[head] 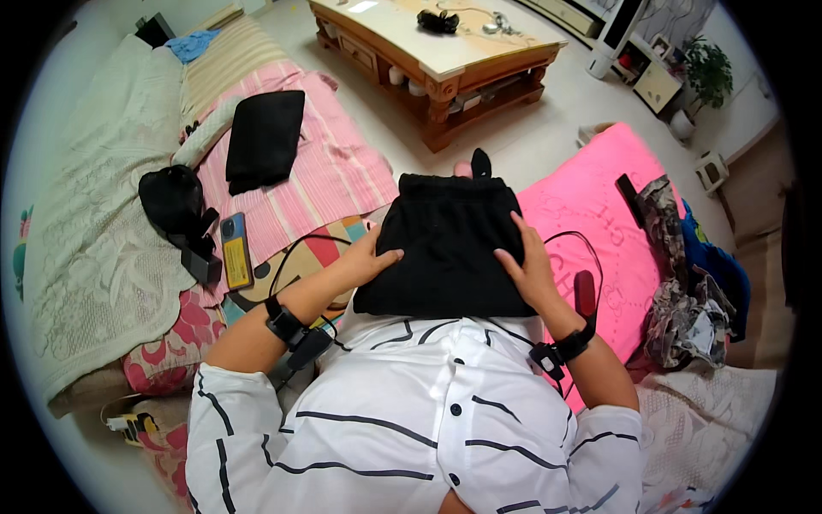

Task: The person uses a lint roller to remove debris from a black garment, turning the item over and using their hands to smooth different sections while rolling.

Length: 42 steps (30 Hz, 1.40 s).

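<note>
A folded black garment [453, 250] with a gathered elastic waistband rests on my lap, its waistband edge pointing away from me. My left hand [379, 257] holds its left side, thumb on top and the other fingers hidden beneath. At the opposite side my right hand [530, 263] grips the edge, the thumb lying on the cloth and a finger running along the border. Another folded black cloth [266, 141] lies to the left on a pink striped sheet [340, 154]. Both wrists wear black strapped devices with cables.
A bright pink pillow [603, 186] sits at my right, beside a heap of camouflage clothing [681, 308] and a dark phone-like object [629, 200]. Left are a phone [236, 250] and a black bag [172, 199]. A wooden coffee table [443, 77] stands ahead.
</note>
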{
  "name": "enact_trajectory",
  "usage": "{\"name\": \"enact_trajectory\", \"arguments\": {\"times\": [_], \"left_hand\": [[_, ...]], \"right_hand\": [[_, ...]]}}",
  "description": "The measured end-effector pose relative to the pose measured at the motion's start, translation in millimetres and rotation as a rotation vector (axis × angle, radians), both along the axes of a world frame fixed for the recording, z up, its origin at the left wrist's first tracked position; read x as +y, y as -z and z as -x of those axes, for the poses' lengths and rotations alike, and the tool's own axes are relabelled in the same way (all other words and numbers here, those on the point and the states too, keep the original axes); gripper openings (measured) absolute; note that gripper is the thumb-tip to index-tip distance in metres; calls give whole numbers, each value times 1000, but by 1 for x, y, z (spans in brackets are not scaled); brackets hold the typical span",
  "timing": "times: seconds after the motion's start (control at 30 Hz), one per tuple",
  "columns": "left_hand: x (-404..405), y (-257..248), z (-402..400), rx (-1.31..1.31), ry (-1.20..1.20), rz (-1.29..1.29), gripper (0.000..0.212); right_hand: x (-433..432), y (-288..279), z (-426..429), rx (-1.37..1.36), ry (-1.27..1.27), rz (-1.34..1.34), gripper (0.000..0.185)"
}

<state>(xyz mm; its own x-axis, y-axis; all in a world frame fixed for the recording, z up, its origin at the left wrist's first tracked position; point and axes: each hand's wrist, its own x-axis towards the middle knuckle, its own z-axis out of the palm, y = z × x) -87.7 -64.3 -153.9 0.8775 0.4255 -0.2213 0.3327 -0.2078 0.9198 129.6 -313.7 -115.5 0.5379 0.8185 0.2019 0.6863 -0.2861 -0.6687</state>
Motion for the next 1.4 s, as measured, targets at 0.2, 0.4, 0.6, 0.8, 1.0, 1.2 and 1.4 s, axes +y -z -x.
{"name": "enact_trajectory", "arguments": {"times": [0.2, 0.4, 0.6, 0.8, 1.0, 1.2, 1.4], "left_hand": [[0, -28, 8, 94, 31, -225, 56], [8, -69, -11, 120, -63, -503, 60], [-19, -55, -18, -88, -172, -818, 62], [-42, -36, -22, 20, 398, -1004, 57], [-16, -20, 11, -131, 109, -561, 53], [5, -8, 4, 140, -356, 553, 88], [10, -7, -21, 203, -382, 576, 73]], "right_hand": [[0, 11, -10, -35, 59, -58, 52], [9, -36, -14, -77, 155, 66, 45], [9, -11, 13, -456, -267, 180, 54], [49, -41, 26, -409, -389, 66, 45], [90, 2, -35, -590, -309, 148, 55], [40, 0, -45, -100, 73, 4, 66], [-20, 14, -18, 350, 128, -15, 57]]}}
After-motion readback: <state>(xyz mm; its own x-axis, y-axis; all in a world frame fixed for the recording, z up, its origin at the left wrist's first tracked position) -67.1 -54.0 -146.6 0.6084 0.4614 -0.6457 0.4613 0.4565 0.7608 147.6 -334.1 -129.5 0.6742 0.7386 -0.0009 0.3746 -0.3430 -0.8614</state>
